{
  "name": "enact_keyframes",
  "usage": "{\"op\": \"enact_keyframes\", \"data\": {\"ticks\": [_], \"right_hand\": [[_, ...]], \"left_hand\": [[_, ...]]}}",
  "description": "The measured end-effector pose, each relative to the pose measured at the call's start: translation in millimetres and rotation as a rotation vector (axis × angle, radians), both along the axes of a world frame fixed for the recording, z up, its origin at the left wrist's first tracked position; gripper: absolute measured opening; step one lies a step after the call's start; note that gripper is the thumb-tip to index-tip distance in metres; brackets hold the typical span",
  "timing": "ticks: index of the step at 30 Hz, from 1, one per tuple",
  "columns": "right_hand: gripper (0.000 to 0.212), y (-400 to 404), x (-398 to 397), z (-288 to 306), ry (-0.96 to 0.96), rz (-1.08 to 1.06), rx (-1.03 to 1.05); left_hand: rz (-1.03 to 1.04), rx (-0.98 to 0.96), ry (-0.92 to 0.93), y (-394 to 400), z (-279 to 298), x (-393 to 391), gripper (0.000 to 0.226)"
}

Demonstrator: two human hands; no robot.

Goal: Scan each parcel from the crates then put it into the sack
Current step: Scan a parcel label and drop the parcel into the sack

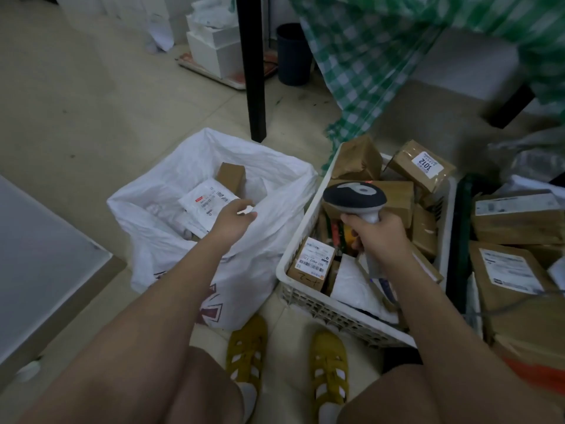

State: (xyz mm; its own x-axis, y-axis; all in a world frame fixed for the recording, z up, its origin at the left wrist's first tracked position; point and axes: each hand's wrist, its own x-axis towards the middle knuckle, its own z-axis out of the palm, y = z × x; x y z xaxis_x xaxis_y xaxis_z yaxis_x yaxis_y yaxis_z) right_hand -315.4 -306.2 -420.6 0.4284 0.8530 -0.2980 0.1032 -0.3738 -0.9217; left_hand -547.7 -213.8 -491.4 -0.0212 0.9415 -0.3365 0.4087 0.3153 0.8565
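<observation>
On the pale tiled floor (91,96), the left hand (234,217) hangs over the white sack (171,240), fingers loose, holding nothing; parcels (208,201) lie just beyond it. The right hand (377,234) grips a scanner (354,197) above the white crate (308,289) of boxes.

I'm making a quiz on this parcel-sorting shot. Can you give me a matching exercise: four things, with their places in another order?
Things:
1. scanner
2. white mailer
3. box labelled 3012
4. left hand

Places:
A. far corner of the white crate
B. lying inside the sack
C. gripped by the right hand
D. over the sack's opening

Pairs: 1-C, 2-B, 3-A, 4-D
</observation>
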Motion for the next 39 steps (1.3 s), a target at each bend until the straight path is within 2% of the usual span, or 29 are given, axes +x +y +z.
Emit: {"op": "enact_keyframes", "data": {"ticks": [5, 14, 17, 21, 23, 25, 27, 30, 34, 39], "right_hand": [[0.015, -15.1, 33.8, 0.2, -0.013, -0.123, 0.006], [0.020, -34.0, 94.0, -1.2, 0.040, -0.446, 0.030], [0.023, -29.5, 107.8, -1.1, 0.082, -0.549, 0.097], [0.023, -24.5, 126.0, -6.8, 0.154, -0.647, 0.166], [0.020, -23.7, 134.1, -12.5, 0.196, -0.698, 0.174], [0.012, -23.3, 141.8, -18.7, 0.237, -0.743, 0.159], [0.013, -22.3, 150.0, -24.0, 0.261, -0.757, 0.147], [0.011, -21.1, 159.7, -31.2, 0.263, -0.730, 0.108], [0.016, -19.4, 161.4, -34.8, 0.225, -0.692, 0.128], [0.016, -15.0, 153.0, -30.4, 0.234, -0.652, 0.143]], "left_hand": [[-0.232, 0.010, -0.061, -19.4, 10.8, 56.7, 0.035], [-0.317, -0.033, -0.127, -24.5, 10.0, 188.7, 0.042], [-0.332, 0.030, -0.149, -11.4, 17.5, 233.7, 0.050], [-0.378, 0.202, -0.079, 16.3, 24.5, 290.0, 0.054], [-0.372, 0.259, 0.000, 29.6, 20.4, 316.1, 0.075], [-0.387, 0.267, 0.175, 36.0, 19.0, 339.9, 0.105], [-0.411, 0.278, 0.335, 40.8, 19.3, 358.8, 0.123], [-0.410, 0.267, 0.432, 50.3, 14.8, 375.4, 0.132], [-0.369, 0.215, 0.414, 58.5, 3.0, 375.2, 0.131], [-0.324, 0.280, 0.288, 55.6, 5.7, 364.3, 0.120]]}}
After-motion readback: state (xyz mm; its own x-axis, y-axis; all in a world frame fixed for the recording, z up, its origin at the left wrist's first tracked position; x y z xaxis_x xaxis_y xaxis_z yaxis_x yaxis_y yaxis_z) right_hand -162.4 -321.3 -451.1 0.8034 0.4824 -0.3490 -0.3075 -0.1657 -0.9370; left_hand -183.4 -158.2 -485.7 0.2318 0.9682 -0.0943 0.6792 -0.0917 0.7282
